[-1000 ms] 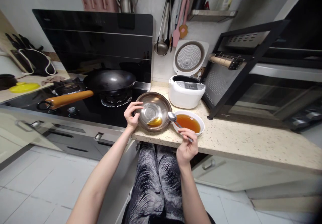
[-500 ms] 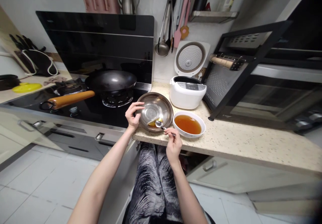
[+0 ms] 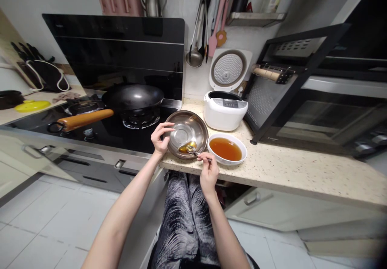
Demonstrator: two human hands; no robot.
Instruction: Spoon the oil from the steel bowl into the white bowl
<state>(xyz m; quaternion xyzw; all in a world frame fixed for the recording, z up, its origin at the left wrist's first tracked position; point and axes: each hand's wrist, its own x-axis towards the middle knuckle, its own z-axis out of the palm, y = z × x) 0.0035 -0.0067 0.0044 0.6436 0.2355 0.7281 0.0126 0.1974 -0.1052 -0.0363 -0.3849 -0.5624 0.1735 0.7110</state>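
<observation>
A metal bowl (image 3: 196, 126) sits at the counter's front edge, with a little amber liquid pooled at its near side. My left hand (image 3: 160, 138) grips the bowl's left rim, fingers over the inside and thumb near the edge. Pinched in my right hand (image 3: 209, 172) is the handle of a metal spoon (image 3: 191, 148). The spoon's head is inside the bowl at the pool of liquid. Just right of it stands a white bowl (image 3: 244, 150) holding reddish-brown liquid.
A white rice cooker (image 3: 225, 114) stands behind the bowls with its lid raised. To the left, a black wok (image 3: 134, 98) rests on the stove, its wooden handle (image 3: 86, 120) pointing toward me. A dark oven (image 3: 326, 120) occupies the right side. Utensils (image 3: 199, 31) hang on the wall.
The spoon's head has shifted slightly within the metal bowl and now looks amber, where it was silvery before. My left hand stays on the rim.
</observation>
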